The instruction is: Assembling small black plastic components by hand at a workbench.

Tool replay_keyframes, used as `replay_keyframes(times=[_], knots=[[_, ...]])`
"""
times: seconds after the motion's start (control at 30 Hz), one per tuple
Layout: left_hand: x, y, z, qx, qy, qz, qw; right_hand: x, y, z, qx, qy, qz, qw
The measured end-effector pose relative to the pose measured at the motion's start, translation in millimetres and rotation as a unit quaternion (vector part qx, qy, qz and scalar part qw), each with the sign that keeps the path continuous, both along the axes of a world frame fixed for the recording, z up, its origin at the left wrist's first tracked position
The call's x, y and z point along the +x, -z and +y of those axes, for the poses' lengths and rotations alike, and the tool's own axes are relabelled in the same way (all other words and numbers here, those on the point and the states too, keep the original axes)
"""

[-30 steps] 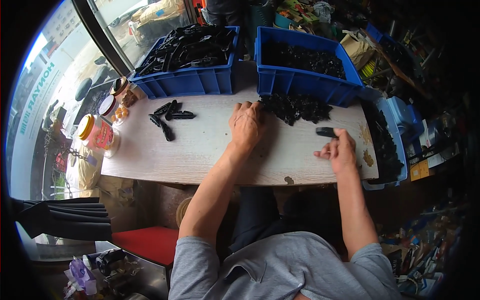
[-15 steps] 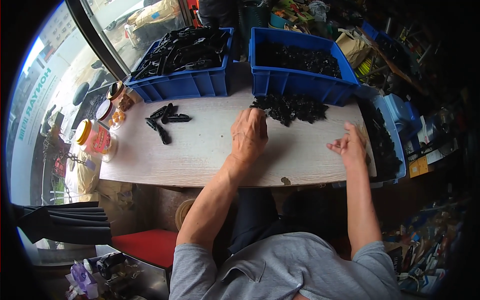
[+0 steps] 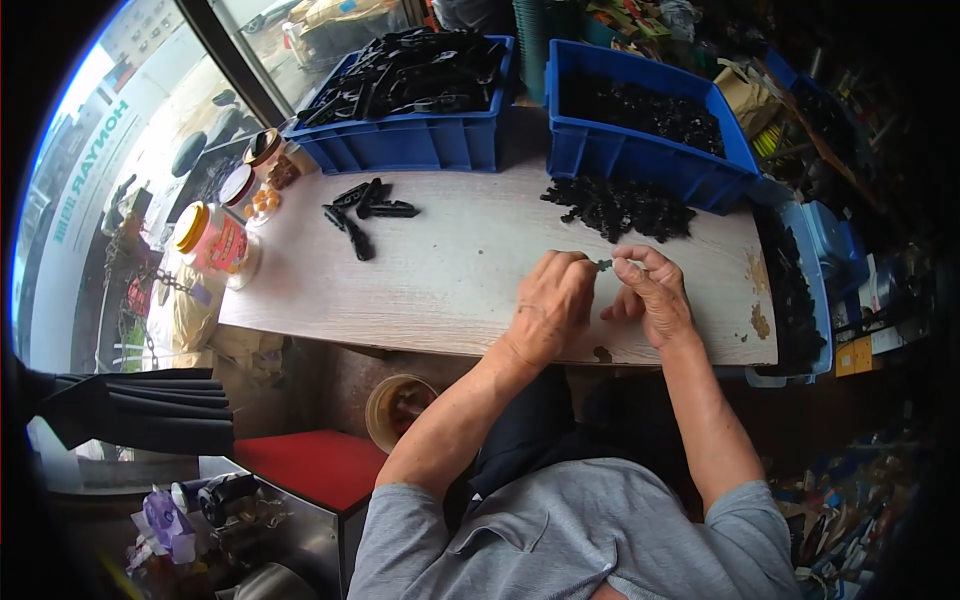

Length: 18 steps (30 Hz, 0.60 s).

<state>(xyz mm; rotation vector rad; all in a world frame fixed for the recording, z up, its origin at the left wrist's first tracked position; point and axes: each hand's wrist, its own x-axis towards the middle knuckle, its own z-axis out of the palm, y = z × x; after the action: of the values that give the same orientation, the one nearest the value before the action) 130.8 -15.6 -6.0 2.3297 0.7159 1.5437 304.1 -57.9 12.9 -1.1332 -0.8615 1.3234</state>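
Observation:
Over the near right part of the table, my left hand point(image 3: 553, 303) and my right hand point(image 3: 655, 297) meet. A small dark piece point(image 3: 604, 265) shows between their fingertips, too small to name. My left fingers are curled and pinch its left end. At its right end are my right thumb and forefinger, pressed together, while the other fingers bend beneath. Just beyond my hands lies a heap of small black parts point(image 3: 625, 210). Farther left, several long black pieces point(image 3: 362, 232) rest together on the tabletop point(image 3: 440, 290).
Two blue crates stand at the back: the left crate point(image 3: 400, 145) is heaped with long black parts, the right crate point(image 3: 640, 165) holds small ones. Lidded jars point(image 3: 215, 240) line the left edge. A light blue bin point(image 3: 815, 290) of black parts adjoins the right edge. Below is a bucket point(image 3: 380, 415).
My left hand has drawn back from the heap toward me. My right hand has come left to meet it, and a small dark piece now shows between them. The view has shifted.

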Motion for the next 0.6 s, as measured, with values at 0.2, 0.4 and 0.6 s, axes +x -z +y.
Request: replay_keyframes(times=[0.2, 0.4, 0.6], knots=[[-4.0, 3.9, -1.6, -0.033, 0.006, 0.014, 0.999, -5.2, 4.3, 2.2, -0.017, 0.003, -0.012, 1.000], [-55.8, -11.9, 27.7, -0.013, -0.240, 0.040, 0.970, -1.9, 12.2, 2.9, -0.016, 0.021, -0.013, 1.000], [-137.6, 4.1, 92.4, -0.077, -0.481, 0.202, 0.850, -6.6, 10.0, 4.3, -0.002, 0.018, -0.007, 1.000]])
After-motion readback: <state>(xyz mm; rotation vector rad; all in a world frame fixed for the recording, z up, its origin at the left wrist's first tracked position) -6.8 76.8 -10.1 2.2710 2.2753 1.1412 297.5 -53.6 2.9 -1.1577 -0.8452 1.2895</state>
